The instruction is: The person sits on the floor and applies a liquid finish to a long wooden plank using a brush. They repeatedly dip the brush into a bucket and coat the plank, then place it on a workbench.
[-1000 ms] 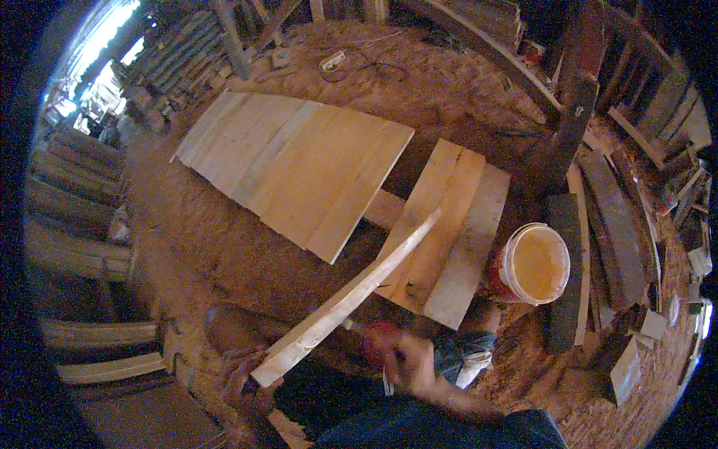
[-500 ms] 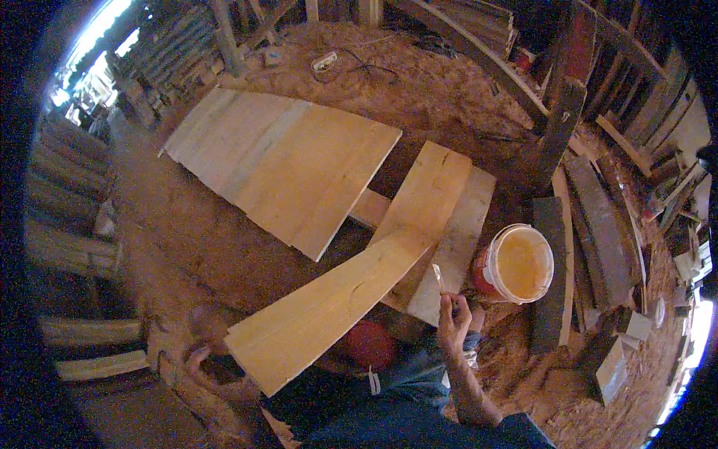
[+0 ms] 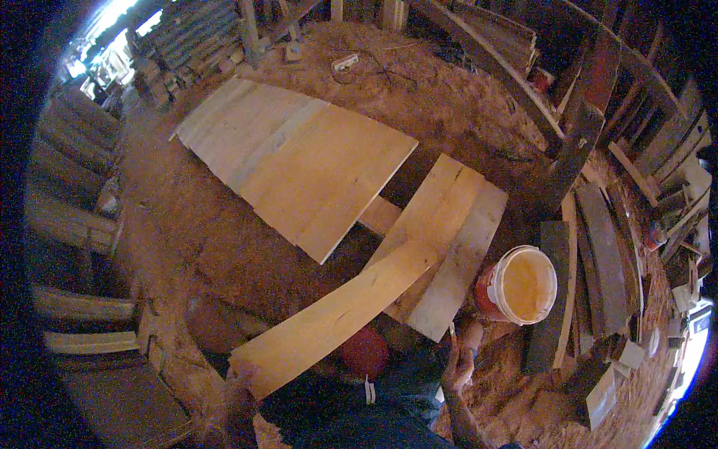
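Note:
A long, pale wooden board (image 3: 336, 318) lies slantwise in front of me, its upper end resting across other boards. At its lower-left end is my left hand (image 3: 241, 383), dim and grainy, closed on the edge. My right hand (image 3: 458, 368) is closed around a slim brush-like tool (image 3: 452, 338) with a pale tip, held upright; its exact kind is unclear. Just beyond that hand stands a bucket (image 3: 529, 286) with a white rim, holding yellowish liquid. Under the long board are another pale board (image 3: 441, 196) and a greyer one (image 3: 471, 258).
A wide panel of joined boards (image 3: 321, 172) lies beyond, to the left. Dark planks (image 3: 602, 262) lie right of the bucket, near a slanting post (image 3: 580, 157). A power strip (image 3: 345, 62) with cords sits on the reddish-brown ground. Stacked timber (image 3: 82, 307) lines the left side.
My right hand has lowered toward me with the tool, away from beside the bucket's near rim. My left hand has come onto the long board's lower end. The view has shifted slightly.

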A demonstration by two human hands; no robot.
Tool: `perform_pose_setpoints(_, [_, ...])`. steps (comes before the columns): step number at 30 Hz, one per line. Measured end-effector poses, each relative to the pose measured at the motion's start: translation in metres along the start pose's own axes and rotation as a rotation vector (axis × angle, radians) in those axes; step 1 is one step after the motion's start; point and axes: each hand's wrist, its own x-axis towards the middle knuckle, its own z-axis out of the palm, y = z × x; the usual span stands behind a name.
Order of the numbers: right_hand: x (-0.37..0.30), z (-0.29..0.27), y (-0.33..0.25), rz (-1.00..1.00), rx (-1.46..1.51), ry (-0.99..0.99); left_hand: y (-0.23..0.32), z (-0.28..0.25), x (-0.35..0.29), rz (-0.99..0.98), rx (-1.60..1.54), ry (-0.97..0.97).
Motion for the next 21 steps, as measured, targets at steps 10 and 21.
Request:
perform_pose_setpoints(10, [-0.011,-0.01,0.052,-0.104,-0.5,0.073,0.006,0.107,0.048,-0.413,-1.422,0.111])
perform_pose_setpoints(21, [-0.004,-0.005,0.045,-0.1,-0.484,0.139,0.063,0.246,0.221,-0.369,-1.934,-0.079])
